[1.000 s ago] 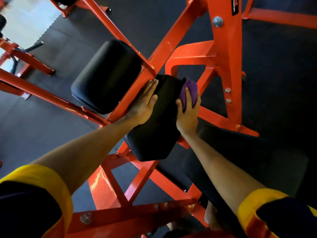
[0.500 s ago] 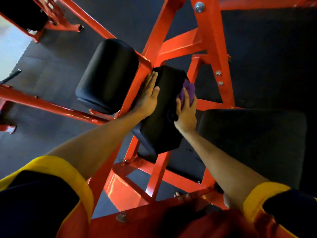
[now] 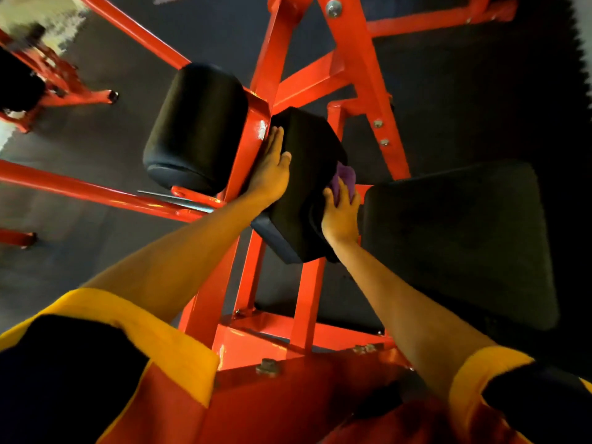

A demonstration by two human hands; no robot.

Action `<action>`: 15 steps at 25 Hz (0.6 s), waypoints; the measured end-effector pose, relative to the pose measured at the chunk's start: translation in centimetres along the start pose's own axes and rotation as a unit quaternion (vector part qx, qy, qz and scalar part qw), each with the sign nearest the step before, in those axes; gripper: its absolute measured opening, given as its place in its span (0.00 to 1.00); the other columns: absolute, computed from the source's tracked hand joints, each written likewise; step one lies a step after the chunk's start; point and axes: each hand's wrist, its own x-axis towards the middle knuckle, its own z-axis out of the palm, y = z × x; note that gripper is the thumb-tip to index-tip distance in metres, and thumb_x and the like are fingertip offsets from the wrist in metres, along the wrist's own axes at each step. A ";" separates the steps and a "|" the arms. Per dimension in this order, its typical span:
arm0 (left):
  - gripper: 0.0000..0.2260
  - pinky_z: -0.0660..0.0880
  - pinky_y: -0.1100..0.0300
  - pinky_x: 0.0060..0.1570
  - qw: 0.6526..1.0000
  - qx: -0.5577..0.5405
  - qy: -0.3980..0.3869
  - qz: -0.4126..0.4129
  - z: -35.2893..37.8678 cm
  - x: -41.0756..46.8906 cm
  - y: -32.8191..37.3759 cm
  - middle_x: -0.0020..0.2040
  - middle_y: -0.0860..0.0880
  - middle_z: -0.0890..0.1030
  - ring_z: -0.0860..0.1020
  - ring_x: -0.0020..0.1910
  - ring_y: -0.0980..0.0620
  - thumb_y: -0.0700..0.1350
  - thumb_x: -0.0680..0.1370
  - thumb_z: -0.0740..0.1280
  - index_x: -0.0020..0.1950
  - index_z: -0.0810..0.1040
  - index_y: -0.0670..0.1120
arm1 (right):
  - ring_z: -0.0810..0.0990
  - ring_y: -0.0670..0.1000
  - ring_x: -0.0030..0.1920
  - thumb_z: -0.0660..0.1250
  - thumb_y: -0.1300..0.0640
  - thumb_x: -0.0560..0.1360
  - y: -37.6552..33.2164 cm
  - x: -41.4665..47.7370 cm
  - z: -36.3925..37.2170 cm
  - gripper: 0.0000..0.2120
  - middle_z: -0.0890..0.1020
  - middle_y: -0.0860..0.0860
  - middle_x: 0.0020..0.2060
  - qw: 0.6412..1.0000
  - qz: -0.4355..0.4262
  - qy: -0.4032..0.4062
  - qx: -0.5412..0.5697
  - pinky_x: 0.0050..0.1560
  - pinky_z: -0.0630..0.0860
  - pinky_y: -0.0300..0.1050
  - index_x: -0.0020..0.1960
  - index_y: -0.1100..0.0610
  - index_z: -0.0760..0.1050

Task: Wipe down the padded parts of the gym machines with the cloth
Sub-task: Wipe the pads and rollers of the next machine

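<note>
A black padded block (image 3: 304, 174) sits on the orange machine frame (image 3: 349, 59) in the middle of the view. My left hand (image 3: 272, 171) lies flat with straight fingers against the pad's left side, next to the orange bar. My right hand (image 3: 341, 213) presses a purple cloth (image 3: 344, 179) against the pad's right side, fingers over the cloth. A second, rounded black pad (image 3: 195, 129) is mounted to the left of the bar. A wide black seat pad (image 3: 458, 241) lies to the right.
Orange bars (image 3: 96, 195) run across the left side over the dark rubber floor (image 3: 464, 100). Another orange machine (image 3: 48, 88) stands at the far left. The frame's bolted base (image 3: 266, 347) is just below my arms.
My right hand has slid the purple cloth down the pad's right side, toward me. My left hand stays flat on the left side. The view has tilted and shifted.
</note>
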 end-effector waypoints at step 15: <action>0.24 0.46 0.52 0.81 0.999 -0.037 -0.003 0.039 0.5 -7.3 -0.6 0.83 0.43 0.53 0.50 0.82 0.47 0.39 0.85 0.55 0.81 0.56 0.40 | 0.50 0.57 0.82 0.83 0.48 0.67 3.0 -9.1 2.0 0.55 0.46 0.55 0.83 0.959 -0.261 -0.014 -0.111 0.75 0.65 0.52 0.83 0.50 0.53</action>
